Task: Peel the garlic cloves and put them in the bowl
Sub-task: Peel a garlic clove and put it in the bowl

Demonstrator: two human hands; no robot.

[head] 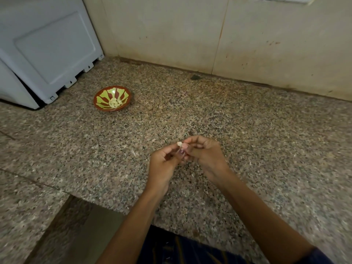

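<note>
The speckled stone bench (247, 130) carries the work, with both hands raised just above it, near its front edge. The bowl (101, 96), red with green petals, sits well apart, up and to the left of the fingers (192, 139), already holding peeled cloves (114, 103); probably set clear of falling skins. The left hand (162, 164) and right hand (207, 157) meet fingertip to fingertip, pinching one garlic clove (179, 144) between them, apparently steadying it while the skin is picked off.

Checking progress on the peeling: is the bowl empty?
No, several peeled garlic cloves already lie at the bottom of the bowl.
</note>
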